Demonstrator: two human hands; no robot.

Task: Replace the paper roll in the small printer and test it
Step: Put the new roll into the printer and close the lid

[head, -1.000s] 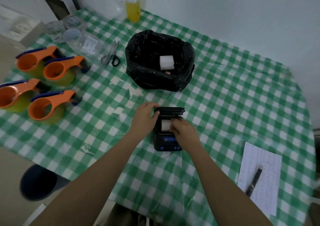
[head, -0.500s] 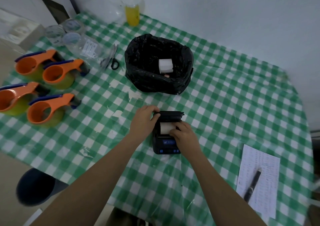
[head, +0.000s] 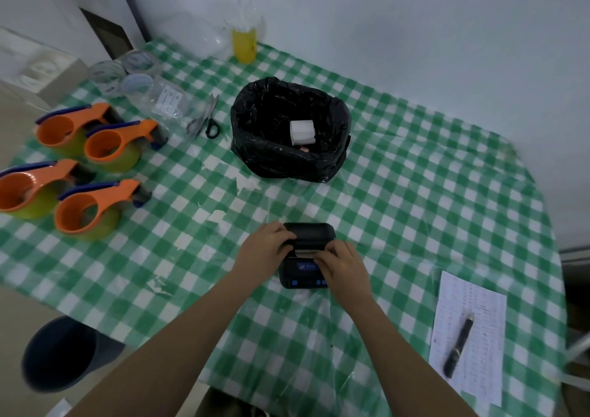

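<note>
A small black printer (head: 305, 274) with blue buttons lies on the green checked tablecloth near the table's front. Its lid (head: 309, 231) is folded down over the paper bay, and only a thin white strip of paper (head: 307, 252) shows at the slot. My left hand (head: 266, 247) grips the lid's left side. My right hand (head: 343, 265) rests on the printer's right side, fingertips at the paper strip. A white paper roll (head: 301, 132) lies inside the black-lined bin (head: 252, 123) behind the printer.
Several orange tape dispensers (head: 92, 209) stand at the left. Scissors (head: 207, 120) and clear jars (head: 140, 81) lie at the back left, a yellow cup (head: 244, 45) at the wall. A printed sheet (head: 479, 308) with a black pen (head: 459, 345) lies at the right.
The printer's lid has come down from upright to nearly flat over the paper roll. My right hand has shifted from inside the bay to the front edge.
</note>
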